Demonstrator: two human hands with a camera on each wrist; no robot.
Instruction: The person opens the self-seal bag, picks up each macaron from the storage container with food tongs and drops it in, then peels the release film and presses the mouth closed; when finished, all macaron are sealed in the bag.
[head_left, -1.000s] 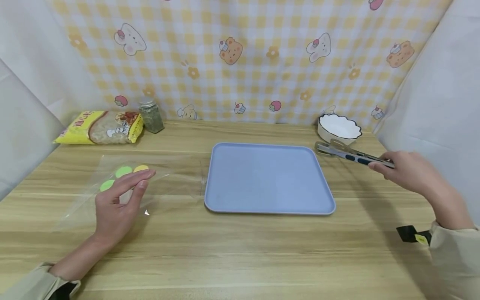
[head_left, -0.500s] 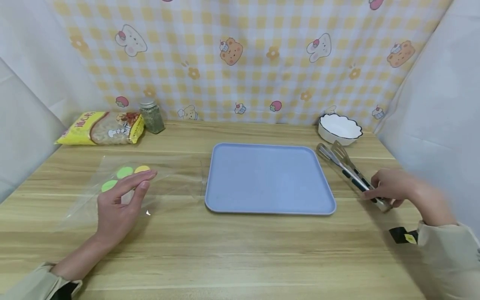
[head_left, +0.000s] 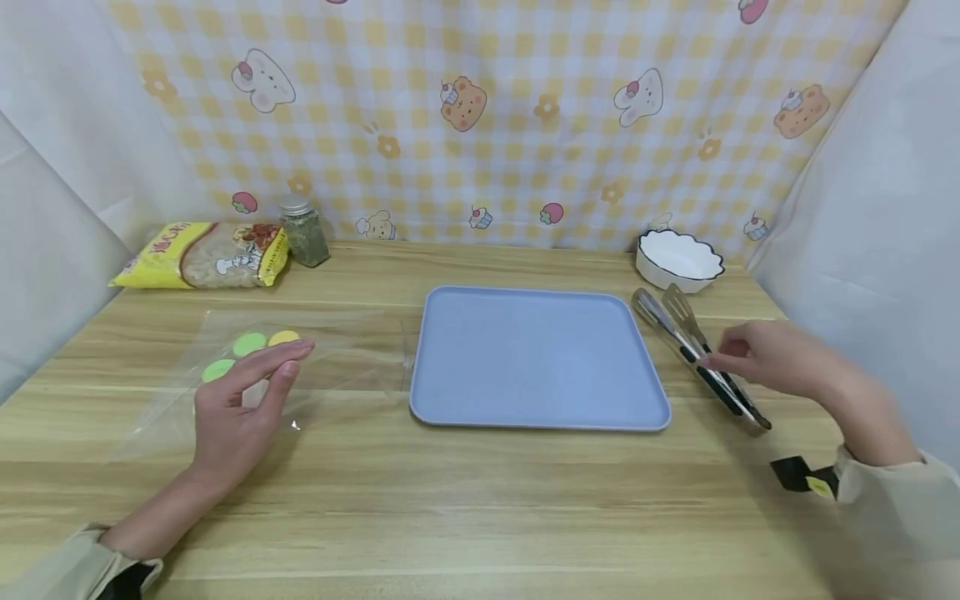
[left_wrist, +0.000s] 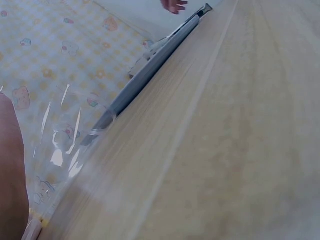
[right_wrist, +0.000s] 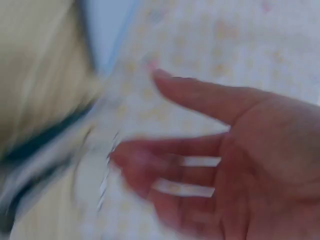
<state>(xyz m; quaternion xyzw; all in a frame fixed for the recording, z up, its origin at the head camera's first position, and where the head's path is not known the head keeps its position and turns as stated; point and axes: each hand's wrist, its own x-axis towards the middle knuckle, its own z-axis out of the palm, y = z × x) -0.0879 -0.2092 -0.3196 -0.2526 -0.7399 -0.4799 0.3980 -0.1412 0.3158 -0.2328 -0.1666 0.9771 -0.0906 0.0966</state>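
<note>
My left hand (head_left: 238, 412) lies over a clear plastic bag (head_left: 360, 358) on the left, fingers extended and thumb apart from the index finger. Green discs (head_left: 249, 344) and a yellow disc (head_left: 284, 337) show at the bag, partly covered by the hand. On the right, metal tongs (head_left: 718, 387) with dark grips and a slotted end lie slantwise beside the tray. My right hand (head_left: 780, 358) is just above and right of them. In the right wrist view its palm (right_wrist: 270, 165) faces the camera, fingers loosely bent around nothing, with the tongs' handles (right_wrist: 47, 132) blurred at left.
A blue tray (head_left: 540, 358) lies mid-table. Behind the tongs stands a white scalloped bowl (head_left: 678, 258). At the back left are a yellow food packet (head_left: 217, 257) and a jar (head_left: 303, 233) of dried green herbs. A checked curtain (head_left: 502, 150) backs the table.
My right hand lowered the tongs, turned them to lie beside the tray, let go and lifted slightly away. My left hand has stayed in place.
</note>
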